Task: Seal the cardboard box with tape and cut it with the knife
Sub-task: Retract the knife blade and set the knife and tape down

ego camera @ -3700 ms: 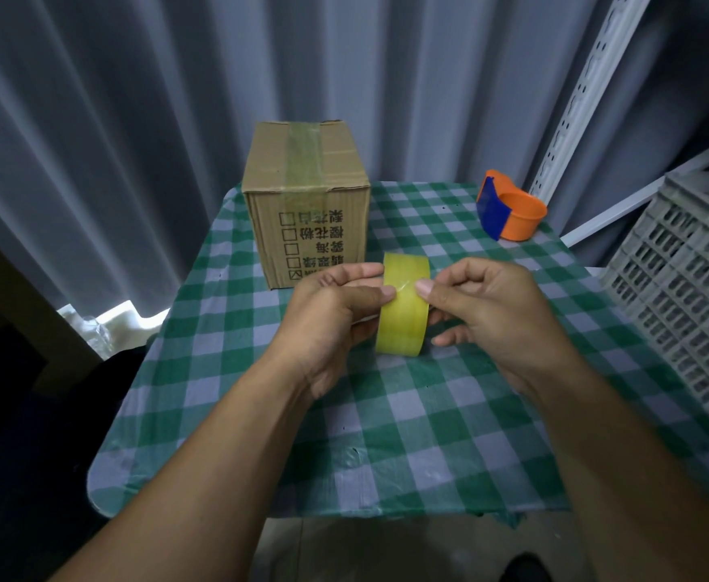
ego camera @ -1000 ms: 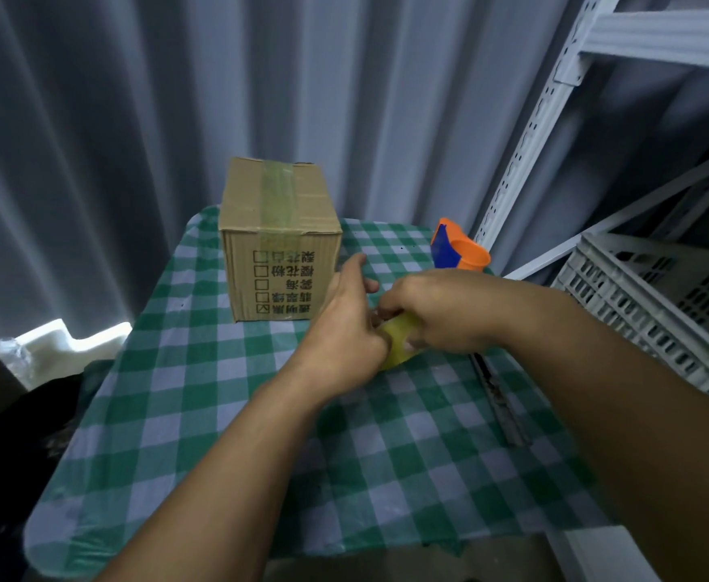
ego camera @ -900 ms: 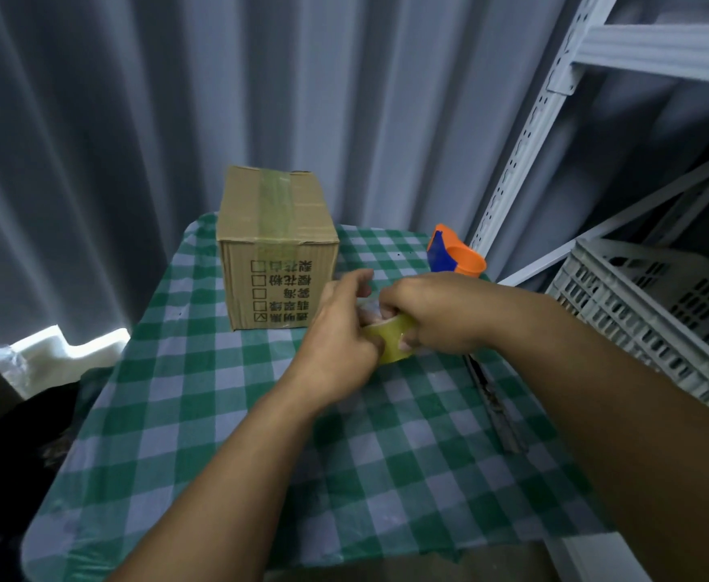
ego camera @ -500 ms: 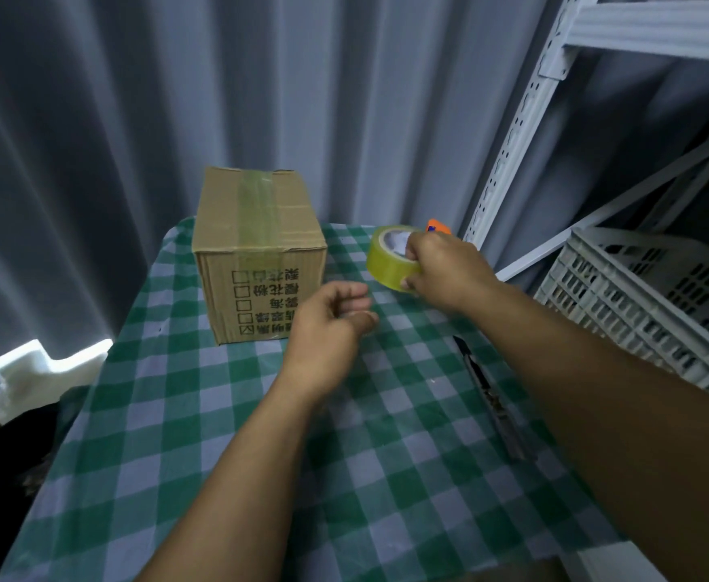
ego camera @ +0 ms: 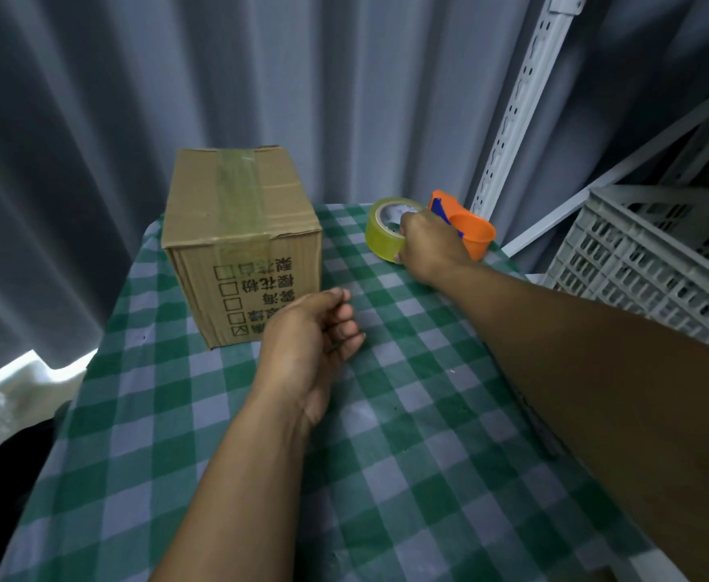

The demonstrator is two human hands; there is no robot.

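Observation:
A brown cardboard box (ego camera: 241, 245) stands at the far left of the checked table, a strip of clear tape running over its top and down the front. My right hand (ego camera: 426, 245) grips a yellow tape roll (ego camera: 382, 231) at the far side of the table, right of the box and beside the orange dispenser. My left hand (ego camera: 308, 342) hovers over the cloth just in front of the box, fingers loosely curled, holding nothing. The knife is mostly hidden under my right forearm; only a dark sliver (ego camera: 539, 430) shows.
An orange and blue tape dispenser (ego camera: 466, 226) sits at the far right corner of the table (ego camera: 386, 476). A grey plastic crate (ego camera: 655, 262) stands to the right. A white slotted shelf post (ego camera: 520, 102) rises behind. Grey curtains hang at the back.
My right hand has carried the tape roll away from my left hand toward the far right, beside the dispenser. My left hand has let go of the roll and stays near the box.

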